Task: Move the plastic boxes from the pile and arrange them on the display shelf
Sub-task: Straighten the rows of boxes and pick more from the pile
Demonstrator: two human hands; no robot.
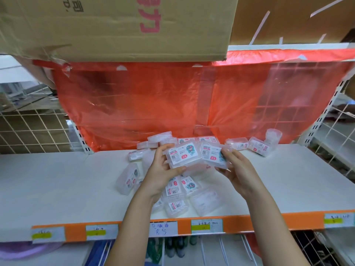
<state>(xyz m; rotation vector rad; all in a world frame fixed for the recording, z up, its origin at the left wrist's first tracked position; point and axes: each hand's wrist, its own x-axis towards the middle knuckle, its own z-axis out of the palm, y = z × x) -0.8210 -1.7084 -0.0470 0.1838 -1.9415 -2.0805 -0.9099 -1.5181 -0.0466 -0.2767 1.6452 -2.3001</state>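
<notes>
White shelving with an orange front strip (240, 222) fills the view; paper price tags (207, 225) are stuck along the strip. Orange translucent plastic sheet (146, 104) hangs as a backdrop at the far side, and a brown cardboard carton (115, 25) overhangs from above. Wire mesh panels are seen at far left and right

Display shelf (57, 185) surface: white, flat. Pile of clear plastic boxes (178, 200) lies loosely at centre, labels facing various ways, some boxes on edge. One box (128, 178) stands tilted just left of the pile. Further boxes (257, 145) are scattered at the far right of the shelf, near the backdrop; the rightmost appear stacked, though blur prevents certainty

Left hand (163, 173): raised above the pile, fingers and thumb curled round a labelled box (182, 155), label facing up

Right hand (238, 169): also raised, fingers wrapped round a second labelled box (213, 154), held just beside the first; the two boxes appear to touch at their inner edges

Both forearms are extended from the near edge over the orange strip
</notes>
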